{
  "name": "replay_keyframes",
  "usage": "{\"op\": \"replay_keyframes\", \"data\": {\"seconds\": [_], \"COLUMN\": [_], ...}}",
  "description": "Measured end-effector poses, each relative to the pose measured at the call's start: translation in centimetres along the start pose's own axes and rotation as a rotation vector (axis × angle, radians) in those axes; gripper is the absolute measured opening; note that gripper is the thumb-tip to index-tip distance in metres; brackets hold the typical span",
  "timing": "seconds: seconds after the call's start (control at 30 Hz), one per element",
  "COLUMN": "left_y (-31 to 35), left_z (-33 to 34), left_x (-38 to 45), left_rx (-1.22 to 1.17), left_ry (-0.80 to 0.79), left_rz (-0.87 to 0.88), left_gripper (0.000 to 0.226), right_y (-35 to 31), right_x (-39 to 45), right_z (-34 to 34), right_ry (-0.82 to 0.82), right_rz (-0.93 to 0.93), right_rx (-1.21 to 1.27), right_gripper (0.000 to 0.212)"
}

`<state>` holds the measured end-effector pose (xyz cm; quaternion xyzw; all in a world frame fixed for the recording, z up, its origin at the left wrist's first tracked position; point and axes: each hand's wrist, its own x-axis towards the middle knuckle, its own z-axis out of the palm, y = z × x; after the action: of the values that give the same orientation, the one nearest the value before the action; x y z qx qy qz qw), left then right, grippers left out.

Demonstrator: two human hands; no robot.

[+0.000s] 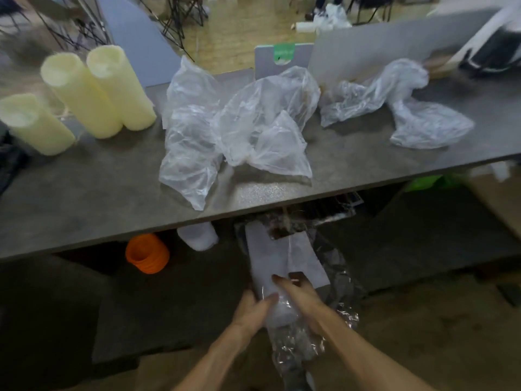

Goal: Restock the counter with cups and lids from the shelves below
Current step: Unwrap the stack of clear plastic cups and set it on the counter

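I have both hands below the desk (112, 198) edge, left hand (251, 311) and right hand (303, 294) clenched around a plastic-wrapped sleeve of white cups (270, 258), gripping either side so the loose wrap won't slip as it lifts.

No legible text or labels anywhere.

3 cream lid stacks (95, 88) upright on counter (84, 187), far left; white cup sleeve (270, 266), plastic-wrapped, below counter edge; orange stack (147, 256) on lower shelf.
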<state>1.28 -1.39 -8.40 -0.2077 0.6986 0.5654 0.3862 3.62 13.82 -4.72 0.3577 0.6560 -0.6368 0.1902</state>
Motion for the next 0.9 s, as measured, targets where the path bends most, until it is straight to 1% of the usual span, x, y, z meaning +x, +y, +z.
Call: {"op": "replay_keyframes", "data": {"seconds": [0.03, 0.1, 0.2, 0.27, 0.37, 0.43, 0.53, 0.6, 0.67, 0.7, 0.77, 0.83, 0.9], "left_y": [-0.4, -0.5, -1.1, -1.2, -0.6, 0.2, 2.0, 3.2, 4.7, 5.5, 7.4, 9.5, 11.9], "left_z": [1.0, 3.0, 6.0, 8.3, 12.6, 16.2, 21.6, 25.5, 29.7, 32.0, 36.7, 41.3, 45.6], "left_x": [-1.1, -4.1, -7.3, -9.2, -11.4, -12.7, -15.3, -16.9, -17.8, -18.1, -18.5, -18.5, -18.7], "left_rx": [-0.021, -0.040, -0.043, -0.029, 0.027, 0.074, 0.111, 0.090, -0.007, -0.081, -0.211, -0.276, -0.300], "left_ry": [-0.020, -0.057, -0.148, -0.235, -0.364, -0.454, -0.577, -0.635, -0.639, -0.650, -0.710, -0.759, -0.767], "left_rz": [0.026, 0.087, 0.121, 0.122, 0.138, 0.151, 0.192, 0.220, 0.212, 0.171, 0.101, 0.134, 0.200], "left_gripper": [0.087, 0.077, 0.052, 0.047, 0.046, 0.048, 0.049, 0.040, 0.028, 0.033, 0.051, 0.066, 0.080], "right_y": [0.9, 2.4, 4.2, 5.4, 6.5, 7.2, 7.1, 6.7, 6.1, 5.6, 4.6, 3.2, 1.7], "right_x": [-1.1, -3.4, -7.2, -9.6, -13.0, -15.0, -18.1, -20.0, -21.5, -22.1, -22.9, -23.1, -23.0], "right_z": [-0.7, -2.5, -5.2, -7.1, -10.7, -13.8, -19.1, -23.0, -26.7, -28.6, -32.2, -36.1, -40.3], "right_ry": [0.015, 0.075, 0.172, 0.260, 0.436, 0.556, 0.681, 0.781, 0.874, 0.890, 0.869, 0.838, 0.830], "right_rz": [-0.010, -0.039, -0.130, -0.149, -0.169, -0.165, -0.205, -0.251, -0.307, -0.323, -0.366, -0.405, -0.479], "right_rx": [-0.004, -0.013, -0.008, -0.031, -0.021, 0.007, 0.057, 0.071, 0.038, 0.011, -0.028, -0.073, -0.132], "right_gripper": [0.056, 0.055, 0.052, 0.052, 0.052, 0.050, 0.050, 0.051, 0.054, 0.056, 0.058, 0.057, 0.057]}}
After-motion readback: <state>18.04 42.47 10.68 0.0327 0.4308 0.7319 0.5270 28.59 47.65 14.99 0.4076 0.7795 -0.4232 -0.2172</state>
